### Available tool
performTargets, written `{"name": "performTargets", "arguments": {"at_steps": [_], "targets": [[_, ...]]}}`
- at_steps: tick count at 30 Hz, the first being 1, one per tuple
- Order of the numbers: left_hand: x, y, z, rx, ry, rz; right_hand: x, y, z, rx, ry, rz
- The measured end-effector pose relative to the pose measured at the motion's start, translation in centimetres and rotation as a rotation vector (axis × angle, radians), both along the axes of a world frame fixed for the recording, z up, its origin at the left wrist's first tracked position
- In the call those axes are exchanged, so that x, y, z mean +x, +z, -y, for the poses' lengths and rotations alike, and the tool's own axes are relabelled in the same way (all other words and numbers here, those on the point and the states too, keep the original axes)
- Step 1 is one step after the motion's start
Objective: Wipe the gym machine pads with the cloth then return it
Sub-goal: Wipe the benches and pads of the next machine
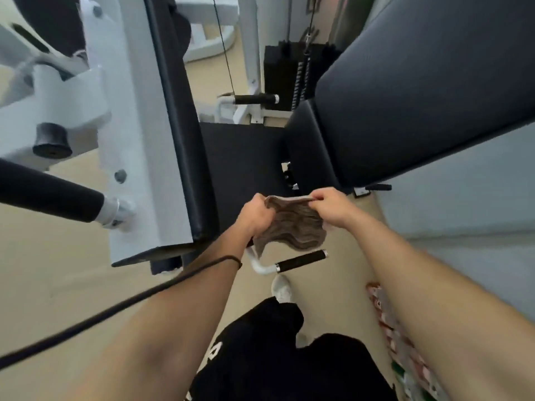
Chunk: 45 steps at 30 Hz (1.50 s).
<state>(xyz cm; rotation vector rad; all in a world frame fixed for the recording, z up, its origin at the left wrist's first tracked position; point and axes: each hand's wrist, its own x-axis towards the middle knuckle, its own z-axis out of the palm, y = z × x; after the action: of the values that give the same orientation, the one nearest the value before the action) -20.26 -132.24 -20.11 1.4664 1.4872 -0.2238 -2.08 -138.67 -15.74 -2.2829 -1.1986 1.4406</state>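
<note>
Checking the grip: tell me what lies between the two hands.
The brown cloth spans the gap, its top edge held by the left hand and the right hand, as the head view shows.

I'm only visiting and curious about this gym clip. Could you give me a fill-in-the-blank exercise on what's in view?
1. The left hand and right hand both hold the ____.
2. The handle below them has a ____ grip.
3. The machine frame is painted ____.
Missing words: cloth, black, white.
</note>
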Motion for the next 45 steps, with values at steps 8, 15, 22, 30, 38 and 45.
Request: {"name": "performTargets", "arguments": {"at_steps": [8, 15, 22, 30, 38, 45], "targets": [[2.4, -1.6, -11.7, 0.706, 0.774, 0.060, 3.0, -2.1, -15.8, 0.510, 0.086, 0.105], [-1.6, -7.8, -12.1, 1.185, 0.306, -0.424, -0.4, -14.8, -16.1, 0.504, 0.231, 0.106], [-6.3, -12.1, 1.1, 0.527, -0.191, -0.708, -2.9, -21.3, -5.8, 0.249, 0.752, 0.152], [-1.0, -18.5, -5.3, 0.581, -0.126, -0.611, -7.3, -27.4, -13.0, 0.368, 0.670, 0.217], [-3.8, -21.3, -19.9, 0.783, -0.013, -0.685, -9.8, -29.4, -28.6, 0.628, 0.604, 0.338], [-6.1, -20.5, -10.0, 0.734, 0.086, -0.768, -12.4, -28.5, -20.2, 0.662, 0.708, 0.293]]}}
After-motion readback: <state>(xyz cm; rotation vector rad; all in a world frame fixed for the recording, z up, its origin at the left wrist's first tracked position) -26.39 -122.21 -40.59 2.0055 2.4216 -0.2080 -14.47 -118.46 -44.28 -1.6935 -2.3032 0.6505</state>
